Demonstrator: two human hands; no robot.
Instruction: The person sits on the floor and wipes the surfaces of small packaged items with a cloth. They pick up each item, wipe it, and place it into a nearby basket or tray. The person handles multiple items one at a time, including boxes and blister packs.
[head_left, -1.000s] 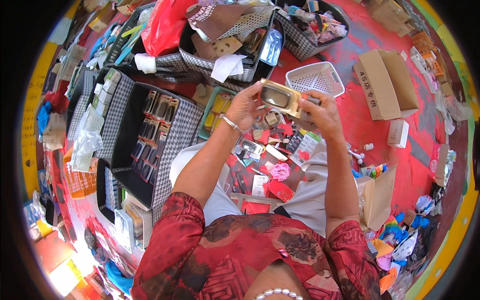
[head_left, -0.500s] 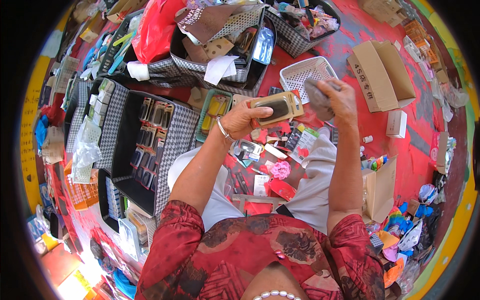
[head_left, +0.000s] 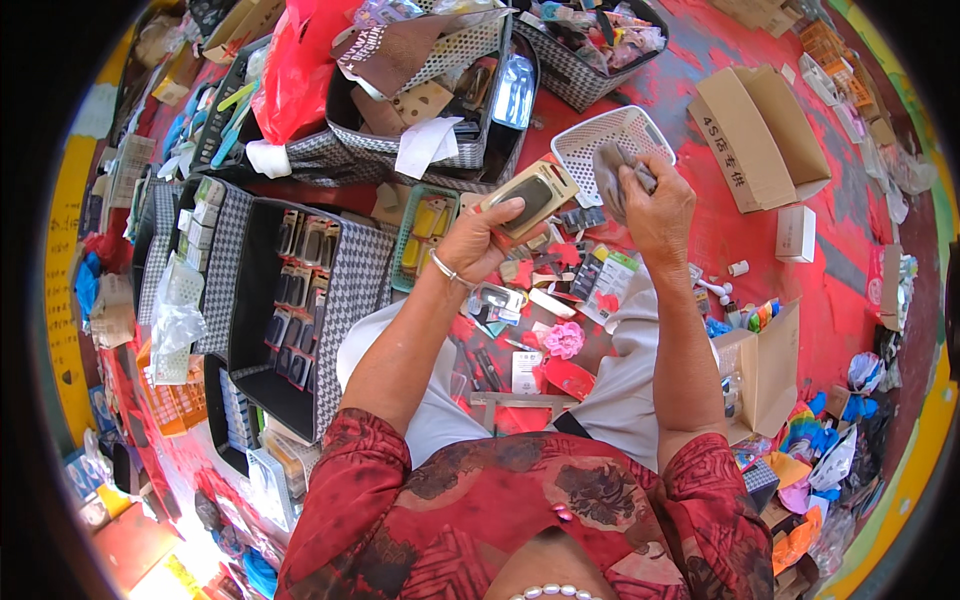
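Between its thumb and fingers, my left hand (head_left: 470, 238) grips a carded blister pack (head_left: 541, 196) with a dark, oblong item behind its clear front. The pack is tilted, its far right end raised. Bunched in my right hand (head_left: 664, 212) is a grey cloth (head_left: 609, 178), held just to the right of the pack with a small gap between. Beyond the cloth stands a white perforated basket (head_left: 588, 130), partly hidden by it. What the pack's item is, I cannot make out.
At left, a black-lined houndstooth bin (head_left: 250, 300) holds several similar carded packs (head_left: 292, 330). A green basket (head_left: 412, 238) with yellow items stands beside it. Loose goods and a pink flower (head_left: 563, 340) lie between my legs. Cardboard boxes (head_left: 737, 140) stand at right.
The pack has turned from nearly level to a steeper slant and shifted slightly left. My right hand has brought the cloth leftward, and the view has shifted a little.
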